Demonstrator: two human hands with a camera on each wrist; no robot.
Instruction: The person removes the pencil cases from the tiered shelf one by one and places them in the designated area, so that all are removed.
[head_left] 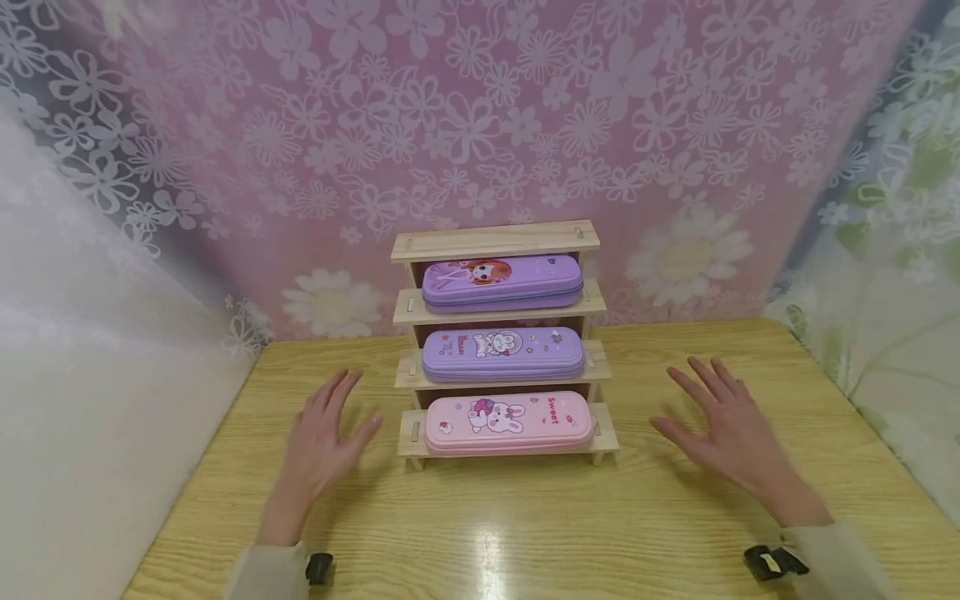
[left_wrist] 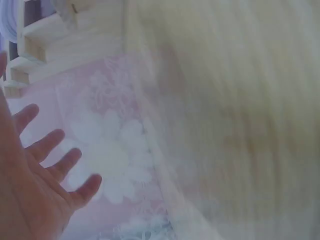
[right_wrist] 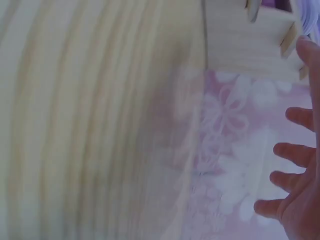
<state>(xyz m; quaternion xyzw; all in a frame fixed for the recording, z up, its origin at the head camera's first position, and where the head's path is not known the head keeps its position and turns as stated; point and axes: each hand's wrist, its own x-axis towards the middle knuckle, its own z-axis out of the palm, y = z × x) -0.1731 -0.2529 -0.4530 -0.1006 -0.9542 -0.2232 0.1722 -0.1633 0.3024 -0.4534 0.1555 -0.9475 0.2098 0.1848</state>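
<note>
A stepped wooden rack (head_left: 495, 240) stands on the table, with a pencil case on each of its three lower tiers. On the lowest lies a pink case (head_left: 551, 421) with a rabbit and the word "Sweet". The middle one bears a lilac case (head_left: 450, 367) with a rabbit figure. Above it sits a purple case (head_left: 525, 283) with a red-haired girl; its top shelf board overhangs behind. My left hand (head_left: 322, 442) hovers left of the rack, fingers spread and holding nothing. To the right of the rack, my right hand (head_left: 727, 433) is likewise spread, apart from it.
The rack stands on a wood-grain table (head_left: 420, 533), near its back edge. Behind it hangs a pink flowered curtain (head_left: 480, 125). Pale fabric (head_left: 75, 375) closes off the left side, and a leaf-patterned sheet (head_left: 900, 333) the right.
</note>
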